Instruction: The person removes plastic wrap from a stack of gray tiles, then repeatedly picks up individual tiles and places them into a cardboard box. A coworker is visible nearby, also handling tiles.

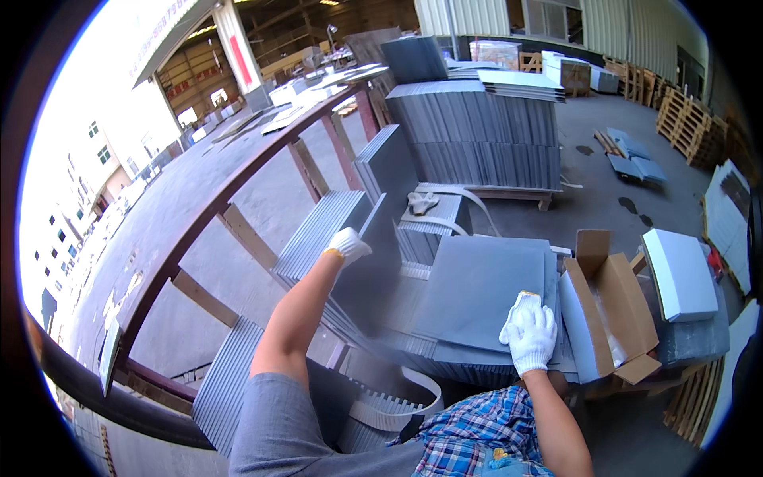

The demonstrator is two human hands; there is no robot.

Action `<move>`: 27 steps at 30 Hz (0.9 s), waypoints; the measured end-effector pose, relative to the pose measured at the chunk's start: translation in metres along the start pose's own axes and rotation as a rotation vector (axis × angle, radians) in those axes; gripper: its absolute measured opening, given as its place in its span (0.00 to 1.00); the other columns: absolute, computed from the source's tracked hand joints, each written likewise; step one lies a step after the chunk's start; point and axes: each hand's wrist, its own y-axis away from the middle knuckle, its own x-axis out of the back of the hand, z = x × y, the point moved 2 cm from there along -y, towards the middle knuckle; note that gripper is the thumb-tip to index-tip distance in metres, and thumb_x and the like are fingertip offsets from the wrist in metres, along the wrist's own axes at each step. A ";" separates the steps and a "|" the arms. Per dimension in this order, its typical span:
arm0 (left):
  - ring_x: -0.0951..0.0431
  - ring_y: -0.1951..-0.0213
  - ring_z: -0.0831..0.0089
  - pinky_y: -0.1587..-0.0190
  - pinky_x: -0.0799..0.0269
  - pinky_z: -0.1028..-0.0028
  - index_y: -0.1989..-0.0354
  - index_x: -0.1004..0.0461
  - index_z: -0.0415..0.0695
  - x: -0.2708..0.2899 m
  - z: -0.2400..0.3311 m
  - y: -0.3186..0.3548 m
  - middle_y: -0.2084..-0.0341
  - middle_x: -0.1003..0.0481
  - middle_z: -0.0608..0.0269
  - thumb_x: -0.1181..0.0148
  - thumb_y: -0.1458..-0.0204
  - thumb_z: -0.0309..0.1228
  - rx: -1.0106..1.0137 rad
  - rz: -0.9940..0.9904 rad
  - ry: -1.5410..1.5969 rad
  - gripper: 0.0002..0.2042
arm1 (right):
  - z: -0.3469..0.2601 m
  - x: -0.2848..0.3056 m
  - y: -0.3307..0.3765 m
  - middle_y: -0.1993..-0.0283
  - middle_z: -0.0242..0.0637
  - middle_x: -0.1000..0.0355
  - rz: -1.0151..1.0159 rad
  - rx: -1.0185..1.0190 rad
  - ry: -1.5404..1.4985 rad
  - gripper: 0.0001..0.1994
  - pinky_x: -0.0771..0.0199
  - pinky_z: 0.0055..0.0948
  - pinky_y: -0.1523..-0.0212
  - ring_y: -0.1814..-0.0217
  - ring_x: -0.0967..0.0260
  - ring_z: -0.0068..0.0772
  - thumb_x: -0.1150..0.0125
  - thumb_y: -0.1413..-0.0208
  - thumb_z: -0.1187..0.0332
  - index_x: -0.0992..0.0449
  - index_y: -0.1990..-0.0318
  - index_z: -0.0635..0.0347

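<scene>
Left hand: white-gloved left hand (347, 244), arm stretched forward, gripping the top edge of an upright grey tile (373, 270) that stands on edge, tilted slightly, between the leaning rows and the flat stack.
Right hand: white-gloved right hand (528, 334) lies flat, fingers together, on the near right corner of the top tile (477, 290); a small yellowish pad shows under the fingertips, whether it is gripped cannot be told.
Flat stack: top tile lies face up on a stack of grey tiles (445, 358) directly before the person.
Leaning rows: ribbed rows of tiles on edge (318, 230) left of the held tile, against a rusty red steel frame (230, 191).
Carton: open cardboard box (608, 310) just right of the stack, flaps up, touching it.
White slab: pale tile (679, 274) resting on a further pile, right of the box.
Background: tall pallet of grey tiles (477, 139) beyond; a spare glove (421, 201) and white strapping on a lower pile.
Floor: concrete, wooden pallets (687, 119) far right.
</scene>
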 end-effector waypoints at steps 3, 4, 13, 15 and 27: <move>0.15 0.67 0.56 0.62 0.21 0.61 0.62 0.16 0.31 0.020 0.012 0.024 0.71 0.17 0.47 0.24 0.55 0.43 0.056 0.022 0.157 0.24 | 0.001 0.004 -0.004 0.34 0.41 0.31 0.015 -0.027 -0.019 0.22 0.43 0.54 0.29 0.26 0.43 0.51 0.37 0.44 0.48 0.18 0.49 0.52; 0.17 0.70 0.61 0.66 0.23 0.63 0.61 0.16 0.30 0.027 0.001 0.027 0.73 0.18 0.52 0.23 0.55 0.41 0.104 -0.001 0.269 0.23 | -0.004 0.008 -0.005 0.35 0.39 0.30 0.018 -0.030 -0.053 0.21 0.42 0.53 0.31 0.27 0.43 0.50 0.37 0.44 0.49 0.17 0.51 0.51; 0.16 0.69 0.68 0.63 0.21 0.71 0.61 0.16 0.30 0.146 0.075 0.093 0.70 0.16 0.57 0.33 0.47 0.29 -0.050 -0.043 0.651 0.12 | 0.007 0.004 -0.001 0.40 0.36 0.30 0.165 -0.033 -0.054 0.16 0.38 0.49 0.36 0.33 0.40 0.44 0.41 0.41 0.51 0.19 0.53 0.48; 0.15 0.70 0.67 0.64 0.21 0.70 0.62 0.16 0.32 0.157 0.100 0.105 0.69 0.16 0.56 0.34 0.44 0.30 -0.108 -0.047 0.661 0.11 | 0.007 0.003 0.000 0.42 0.35 0.29 0.199 -0.023 -0.050 0.14 0.35 0.46 0.38 0.36 0.38 0.42 0.41 0.40 0.54 0.19 0.54 0.48; 0.16 0.70 0.66 0.64 0.19 0.70 0.63 0.16 0.36 0.044 0.206 0.095 0.69 0.16 0.57 0.34 0.42 0.31 -0.087 -0.323 1.054 0.09 | 0.057 0.064 0.021 0.51 0.42 0.19 0.167 -0.491 -0.534 0.18 0.23 0.42 0.46 0.45 0.22 0.50 0.46 0.31 0.52 0.19 0.48 0.54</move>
